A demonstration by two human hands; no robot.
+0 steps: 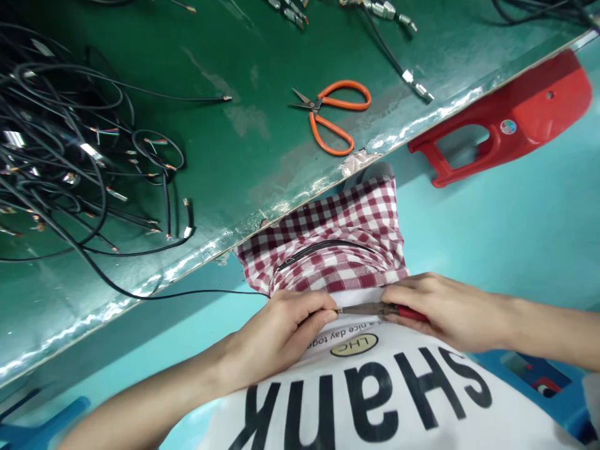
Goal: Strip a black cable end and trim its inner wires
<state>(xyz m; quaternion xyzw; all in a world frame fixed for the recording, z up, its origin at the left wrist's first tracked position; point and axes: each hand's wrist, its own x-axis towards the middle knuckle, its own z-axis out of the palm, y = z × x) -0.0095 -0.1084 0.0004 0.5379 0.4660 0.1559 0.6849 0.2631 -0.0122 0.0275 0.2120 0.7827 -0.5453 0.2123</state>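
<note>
My left hand point(290, 331) pinches the end of a thin black cable point(206, 292) between thumb and forefinger, in front of my body. That cable runs left over the table's edge to the heap. In my right hand point(440, 309) is a pair of long-nosed pliers point(365, 309) with red handles, its jaws pointing left. The jaw tips meet the small cable end at my left fingertips; whether they grip it I cannot tell. Part of the handles is hidden by my right fingers. Below both hands lie a white printed cloth and a red checked apron point(323, 256).
Orange-handled scissors point(330, 112) lie open on the green table point(210, 150). A tangled heap of black cables point(60, 144) covers its left side. Metal connectors point(417, 84) lie at the far side. A red plastic stool point(525, 115) stands beyond the table's edge; blue plastic point(529, 381) shows at lower right.
</note>
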